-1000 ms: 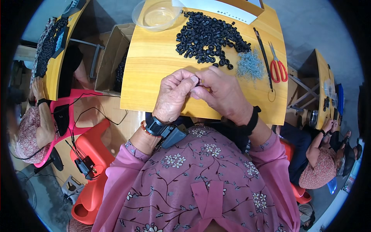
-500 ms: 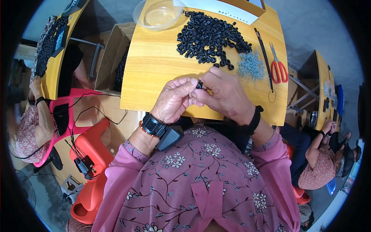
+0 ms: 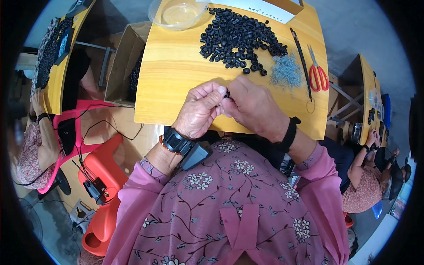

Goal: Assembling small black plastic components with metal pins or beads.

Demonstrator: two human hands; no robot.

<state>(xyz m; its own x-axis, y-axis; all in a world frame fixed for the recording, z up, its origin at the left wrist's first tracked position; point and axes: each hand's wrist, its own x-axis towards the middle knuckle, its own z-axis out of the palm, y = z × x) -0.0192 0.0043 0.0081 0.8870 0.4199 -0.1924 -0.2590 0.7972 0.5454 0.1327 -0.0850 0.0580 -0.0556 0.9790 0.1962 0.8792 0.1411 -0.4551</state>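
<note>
Between the fingertips of both hands is a small black rubber-like piece (image 3: 227, 95), largely covered by the fingers. My left hand (image 3: 201, 108) pinches it with thumb and forefinger. Pressed against its other side is my right hand (image 3: 256, 106), fingers curled; whether it holds some second small part is hidden. A heap of small black cylindrical pieces (image 3: 240, 37) lies on the yellow table (image 3: 172, 79) beyond the hands, a few loose ones at its near edge. To the right of the heap is a pile of tiny pale-blue translucent pieces (image 3: 286, 70).
A black pen-like rod (image 3: 302, 64) and red-handled scissors (image 3: 318, 75) lie along the right side. At the back stand a clear plastic bowl (image 3: 176, 15) and a white box (image 3: 269, 8). A cardboard box (image 3: 121, 66) sits left of the table. People work at tables on both sides.
My right hand has rolled inward and closed tighter over the small black piece, which shows less now. The left hand keeps its pinch. The view has shifted slightly.
</note>
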